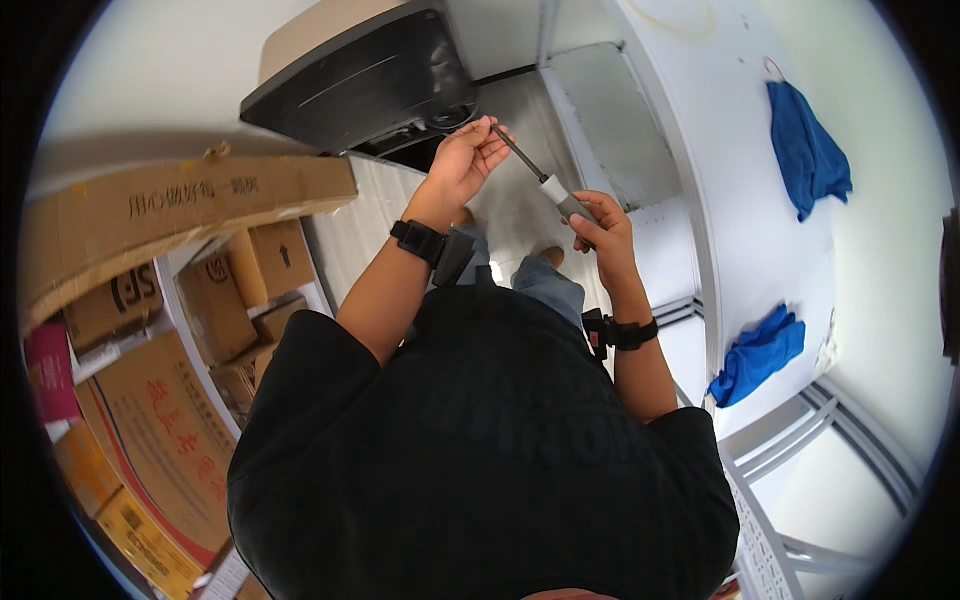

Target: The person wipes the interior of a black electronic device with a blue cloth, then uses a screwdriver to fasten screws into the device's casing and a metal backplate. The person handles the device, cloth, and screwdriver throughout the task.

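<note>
A screwdriver with a dark shaft and a grey-and-white handle is held up slantwise in front of me, above the floor. My right hand wraps round the grey end of its handle. At the other end, the thumb and fingertips of my left hand pinch the shaft near its tip, and the remaining fingers are loosely curled. The very tip is hidden among those fingers. Just beyond my left hand stands a large black appliance with a dark recess and cables low on its near side.
On the left, shelves hold several cardboard boxes, with a long carton across the top. A white panel on the right carries two blue cloths. My feet stand on the grey floor below.
</note>
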Demonstrator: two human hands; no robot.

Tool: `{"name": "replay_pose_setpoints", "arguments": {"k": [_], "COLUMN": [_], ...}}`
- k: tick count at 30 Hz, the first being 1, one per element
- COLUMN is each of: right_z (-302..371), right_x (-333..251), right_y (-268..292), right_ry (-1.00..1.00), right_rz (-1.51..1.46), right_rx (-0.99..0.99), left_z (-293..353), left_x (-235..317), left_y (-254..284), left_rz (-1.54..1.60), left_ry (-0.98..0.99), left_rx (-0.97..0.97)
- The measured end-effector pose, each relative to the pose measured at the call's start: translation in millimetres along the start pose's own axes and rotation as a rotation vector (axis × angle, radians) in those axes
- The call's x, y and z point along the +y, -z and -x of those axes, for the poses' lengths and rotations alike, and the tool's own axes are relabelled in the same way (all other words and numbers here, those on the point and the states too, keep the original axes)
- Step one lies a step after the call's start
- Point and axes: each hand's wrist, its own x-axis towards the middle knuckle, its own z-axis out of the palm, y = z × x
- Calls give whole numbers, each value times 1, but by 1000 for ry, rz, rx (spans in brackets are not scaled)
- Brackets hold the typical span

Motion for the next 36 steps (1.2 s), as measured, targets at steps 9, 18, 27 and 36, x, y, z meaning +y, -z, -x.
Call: {"name": "replay_pose_setpoints", "arguments": {"k": [9, 18, 27, 36], "right_z": [-29, -60, -86, -102], "right_x": [20, 86, 167, 196], "right_y": [-116, -252, -307, -336], "right_ry": [-87, -137, -352, -417], "right_rz": [111, 214, 252, 36], "right_rx": [-126, -104, -91, -64], "left_z": [44, 53, 15, -23], "left_x": [67, 131, 143, 139], "left_y": [111, 250, 324, 336], "left_rz": [51, -90, -113, -107], "left_ry": [-136, -59, 95, 90], "left_rx": [137, 247, 277, 319]}}
